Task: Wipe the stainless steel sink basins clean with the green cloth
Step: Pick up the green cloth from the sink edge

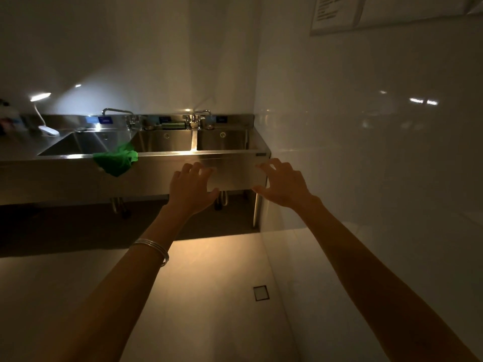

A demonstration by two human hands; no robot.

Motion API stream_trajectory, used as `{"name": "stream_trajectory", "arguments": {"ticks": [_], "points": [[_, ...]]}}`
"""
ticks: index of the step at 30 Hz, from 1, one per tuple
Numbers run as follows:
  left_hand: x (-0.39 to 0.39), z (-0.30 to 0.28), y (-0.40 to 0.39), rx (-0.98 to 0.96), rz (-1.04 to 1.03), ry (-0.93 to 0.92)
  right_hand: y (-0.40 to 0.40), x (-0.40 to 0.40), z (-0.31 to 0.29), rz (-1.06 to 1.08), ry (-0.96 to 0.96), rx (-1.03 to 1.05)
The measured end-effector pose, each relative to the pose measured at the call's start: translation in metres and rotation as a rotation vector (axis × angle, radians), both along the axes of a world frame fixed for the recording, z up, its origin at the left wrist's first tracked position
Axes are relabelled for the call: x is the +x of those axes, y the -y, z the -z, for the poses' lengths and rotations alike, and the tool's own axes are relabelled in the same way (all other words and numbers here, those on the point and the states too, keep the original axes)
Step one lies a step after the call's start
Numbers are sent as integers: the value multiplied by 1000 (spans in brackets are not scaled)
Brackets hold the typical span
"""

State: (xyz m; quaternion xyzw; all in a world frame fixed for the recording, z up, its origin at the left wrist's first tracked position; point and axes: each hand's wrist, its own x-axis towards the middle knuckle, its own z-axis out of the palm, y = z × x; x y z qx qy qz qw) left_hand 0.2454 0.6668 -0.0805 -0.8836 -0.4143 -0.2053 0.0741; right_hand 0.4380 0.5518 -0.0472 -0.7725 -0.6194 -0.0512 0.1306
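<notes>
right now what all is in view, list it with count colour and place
sink basins: 3, steel, in a row along the back wall
green cloth: 1, draped over the front rim between the left and middle basins
faucets: 2, silver, on the backsplash
lamp: 1, white, lit, on the counter far left
floor drain: 1, square, dark-framed, in the floor
notices: 2, white, top right wall
bangles: silver, left wrist
left hand: empty, fingers spread
right hand: empty, fingers spread
</notes>
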Motion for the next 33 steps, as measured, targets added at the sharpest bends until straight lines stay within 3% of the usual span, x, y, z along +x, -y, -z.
{"name": "stream_trajectory", "arguments": {"ticks": [20, 33], "points": [[43, 55, -157, -132, -39, 16, -195, 54, 61, -129, -67, -6], [47, 102, -254, -245, -221, -36, -327, 59, 114, -307, -71, -174]]}}
